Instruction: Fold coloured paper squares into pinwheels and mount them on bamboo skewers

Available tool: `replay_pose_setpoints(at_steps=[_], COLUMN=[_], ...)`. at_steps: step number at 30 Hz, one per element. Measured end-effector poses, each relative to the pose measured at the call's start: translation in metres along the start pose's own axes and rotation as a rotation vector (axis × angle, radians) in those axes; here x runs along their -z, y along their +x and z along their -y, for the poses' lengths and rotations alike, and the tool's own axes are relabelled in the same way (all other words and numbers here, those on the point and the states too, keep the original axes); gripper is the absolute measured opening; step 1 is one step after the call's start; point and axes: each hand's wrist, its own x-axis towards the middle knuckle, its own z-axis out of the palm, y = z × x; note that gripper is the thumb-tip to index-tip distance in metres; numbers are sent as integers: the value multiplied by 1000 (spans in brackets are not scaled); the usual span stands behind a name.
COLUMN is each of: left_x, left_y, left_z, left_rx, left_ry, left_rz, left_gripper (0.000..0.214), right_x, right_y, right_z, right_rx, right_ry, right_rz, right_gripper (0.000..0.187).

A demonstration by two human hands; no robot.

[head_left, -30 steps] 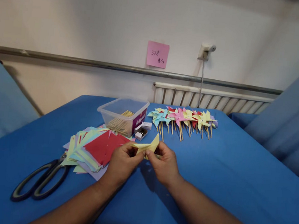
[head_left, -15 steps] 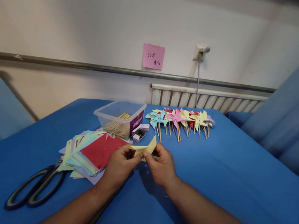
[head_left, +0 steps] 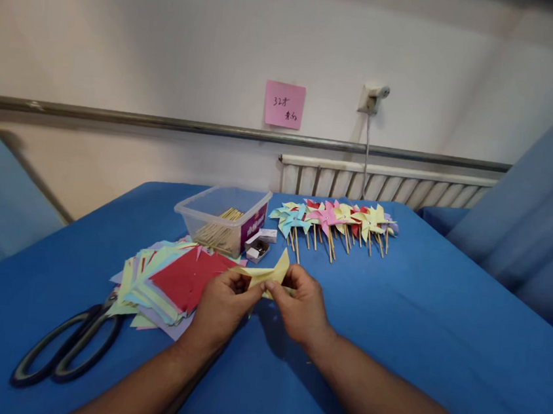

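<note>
A piece of yellow paper (head_left: 269, 273) with a raised pointed flap is pinched between both hands, just above the blue table (head_left: 418, 314). My left hand (head_left: 219, 309) grips its left part with thumb and fingers closed. My right hand (head_left: 303, 308) pinches its right part, fingers curled. Just left of my hands lies a fanned stack of coloured paper squares (head_left: 170, 278) with a red sheet on top.
Black scissors (head_left: 64, 349) lie at the front left. A clear plastic box of wooden sticks (head_left: 223, 218) and a small open box (head_left: 258, 246) stand behind the stack. A row of finished paper pinwheels (head_left: 334, 220) lies at the back. Blue cushions flank both sides.
The view has shifted slightly. Both hands keep hold of the yellow paper and their fingers have worked a little on its fold.
</note>
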Motion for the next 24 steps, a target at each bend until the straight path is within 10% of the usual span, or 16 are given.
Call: replay_pose_setpoints(at_steps=[24], left_x=[-2], left_y=[-2], left_z=[-1], left_rx=[-14], left_ry=[-38], left_rz=[-2], left_gripper=[24], right_x=[2], right_y=[1], right_z=[-7], right_rx=[-9], right_ry=[53], right_rz=[22], right_gripper=[11])
